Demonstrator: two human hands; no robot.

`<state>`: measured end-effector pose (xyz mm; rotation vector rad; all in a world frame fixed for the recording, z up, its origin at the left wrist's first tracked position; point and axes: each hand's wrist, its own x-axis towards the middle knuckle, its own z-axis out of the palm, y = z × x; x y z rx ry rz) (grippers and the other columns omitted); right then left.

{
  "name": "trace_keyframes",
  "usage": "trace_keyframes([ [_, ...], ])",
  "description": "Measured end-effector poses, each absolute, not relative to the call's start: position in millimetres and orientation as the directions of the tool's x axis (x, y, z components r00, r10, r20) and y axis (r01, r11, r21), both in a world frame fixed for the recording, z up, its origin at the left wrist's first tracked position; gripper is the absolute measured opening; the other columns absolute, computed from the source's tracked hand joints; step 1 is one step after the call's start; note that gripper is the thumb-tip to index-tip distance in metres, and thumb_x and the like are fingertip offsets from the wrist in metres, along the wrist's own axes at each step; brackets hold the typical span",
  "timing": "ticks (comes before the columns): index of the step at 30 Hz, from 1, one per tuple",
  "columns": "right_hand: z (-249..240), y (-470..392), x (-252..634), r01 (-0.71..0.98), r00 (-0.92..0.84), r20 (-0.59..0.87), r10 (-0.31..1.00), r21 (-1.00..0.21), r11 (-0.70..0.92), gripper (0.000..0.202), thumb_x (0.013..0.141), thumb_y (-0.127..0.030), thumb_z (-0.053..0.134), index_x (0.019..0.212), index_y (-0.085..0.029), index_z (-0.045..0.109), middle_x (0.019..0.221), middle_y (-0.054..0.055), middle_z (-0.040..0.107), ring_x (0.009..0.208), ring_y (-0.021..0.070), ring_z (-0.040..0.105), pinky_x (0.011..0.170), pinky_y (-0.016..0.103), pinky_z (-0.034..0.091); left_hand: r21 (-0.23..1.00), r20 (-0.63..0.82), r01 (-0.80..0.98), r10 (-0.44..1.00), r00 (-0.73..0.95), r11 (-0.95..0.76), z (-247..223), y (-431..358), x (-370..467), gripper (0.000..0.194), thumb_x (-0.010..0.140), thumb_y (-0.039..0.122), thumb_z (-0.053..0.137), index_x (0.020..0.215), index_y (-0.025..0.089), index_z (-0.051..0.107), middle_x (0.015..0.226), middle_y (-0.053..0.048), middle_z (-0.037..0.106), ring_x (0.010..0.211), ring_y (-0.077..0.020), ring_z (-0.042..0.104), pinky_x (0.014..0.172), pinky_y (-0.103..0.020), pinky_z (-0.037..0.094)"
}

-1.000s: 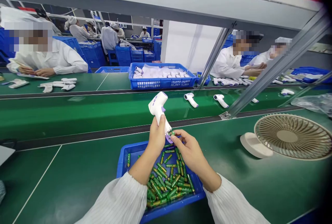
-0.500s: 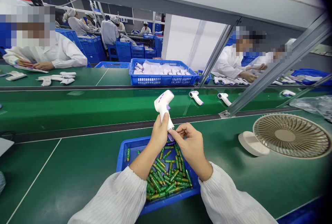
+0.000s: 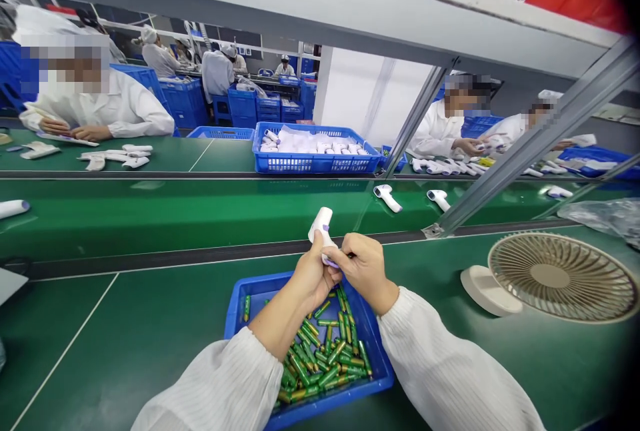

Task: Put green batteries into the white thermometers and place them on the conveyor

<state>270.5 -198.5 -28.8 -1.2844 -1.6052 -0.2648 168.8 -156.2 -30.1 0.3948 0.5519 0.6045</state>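
A white and purple handheld thermometer [image 3: 323, 226] is held up over the front of a blue tray [image 3: 231, 304]. My left hand [image 3: 311, 272] wraps round its handle. My right hand [image 3: 364, 267] is closed at the handle's lower end, with its thumb pressed on the purple part there. Something small and dark shows by the right fingers, too small to name. Green and gold batteries [image 3: 327, 354] lie loose in the tray below both hands.
A green conveyor [image 3: 150, 218] crosses ahead, with white thermometers [image 3: 388, 198] on it. Beyond stands a blue basket [image 3: 315, 163] of thermometers. A beige fan [image 3: 555, 276] is at right. People in white work opposite, beyond metal posts.
The thermometer has come down and turned in my left hand. My right hand has closed more around its lower end. Another thermometer has appeared at the conveyor's left; those at right have shifted slightly right.
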Motion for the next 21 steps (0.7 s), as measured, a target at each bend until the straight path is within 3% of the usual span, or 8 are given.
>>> trace_keyframes([
  [2,-25.6,-199.9,266.2,0.77,0.125,0.658,0.743,-0.536,0.345,0.045,0.098,-0.043,0.046,0.059,-0.02,0.043,0.052,-0.004,0.047,0.047,0.0104,0.044,0.049,0.024,0.031,0.515,-0.374,-0.442,0.657,0.655,0.734,-31.1,-155.3,168.6,0.049,0.081,0.06,0.061,0.071,0.014,0.048,0.051,0.004,0.041,0.039,-0.0051,0.035,0.039,-0.017,0.029],
  [4,-23.2,-204.3,260.7,0.768,0.139,0.549,0.824,-0.585,0.26,0.042,0.1,-0.042,0.037,0.067,-0.02,0.048,0.056,-0.003,0.053,0.051,0.0117,0.049,0.053,0.024,0.033,0.561,-0.38,-0.449,0.698,0.607,0.696,-32.8,-155.4,169.1,0.052,0.076,0.065,0.063,0.072,0.014,0.048,0.051,0.004,0.042,0.039,-0.0058,0.036,0.039,-0.018,0.029],
  [9,-24.4,-213.1,248.7,0.797,0.3,0.457,0.837,-0.603,0.044,0.037,0.095,-0.055,0.039,0.093,-0.02,0.052,0.07,0.0,0.058,0.061,0.017,0.056,0.057,0.027,0.035,0.627,-0.325,-0.489,0.774,0.544,0.607,-36.0,-158.0,170.9,0.055,0.069,0.064,0.07,0.085,0.013,0.055,0.06,0.002,0.051,0.049,-0.0082,0.047,0.045,-0.019,0.034],
  [12,-28.8,-214.2,246.8,0.615,0.397,0.434,0.809,-0.78,0.116,0.05,0.094,-0.063,0.028,0.117,-0.022,0.046,0.093,0.004,0.055,0.068,0.0173,0.057,0.056,0.027,0.041,0.567,-0.334,-0.494,0.731,0.595,0.66,-32.5,-155.2,168.2,0.05,0.077,0.061,0.064,0.084,0.012,0.056,0.06,0.001,0.052,0.045,-0.0065,0.043,0.043,-0.018,0.032],
  [15,-32.2,-219.7,245.9,0.425,0.46,0.397,0.794,-0.884,0.196,0.041,0.101,-0.05,0.016,0.103,-0.024,0.048,0.088,0.003,0.055,0.068,0.0156,0.055,0.056,0.025,0.043,0.441,-0.359,-0.534,0.687,0.632,0.722,-26.4,-146.5,161.4,0.045,0.088,0.057,0.052,0.077,0.013,0.052,0.053,0.003,0.044,0.038,-0.0036,0.03,0.039,-0.017,0.024],
  [17,-33.0,-225.5,243.8,0.547,0.273,0.369,0.888,-0.819,0.173,0.025,0.1,-0.038,0.033,0.09,-0.023,0.051,0.08,0.001,0.057,0.068,0.0158,0.055,0.061,0.026,0.044,0.374,-0.363,-0.591,0.699,0.616,0.715,-23.8,-139.2,156.5,0.042,0.091,0.053,0.049,0.076,0.014,0.05,0.052,0.005,0.041,0.037,-0.0034,0.028,0.038,-0.016,0.023],
  [19,-32.9,-230.1,241.1,0.758,-0.023,0.278,0.96,-0.622,0.198,0.008,0.093,-0.023,0.046,0.09,-0.021,0.054,0.079,0.002,0.061,0.071,0.0178,0.057,0.065,0.028,0.044,0.355,-0.389,-0.618,0.712,0.584,0.701,-23.3,-133.0,152.9,0.04,0.092,0.051,0.048,0.075,0.015,0.049,0.052,0.005,0.041,0.037,-0.0038,0.028,0.037,-0.015,0.023],
  [21,-33.1,-233.0,240.2,0.878,-0.219,0.202,0.955,-0.385,0.283,0.014,0.087,-0.013,0.046,0.096,-0.019,0.056,0.082,0.006,0.064,0.074,0.021,0.06,0.065,0.031,0.045,0.366,-0.426,-0.622,0.719,0.549,0.693,-23.5,-130.0,151.0,0.04,0.092,0.052,0.048,0.073,0.016,0.049,0.05,0.005,0.039,0.036,-0.004,0.027,0.036,-0.015,0.02],
])
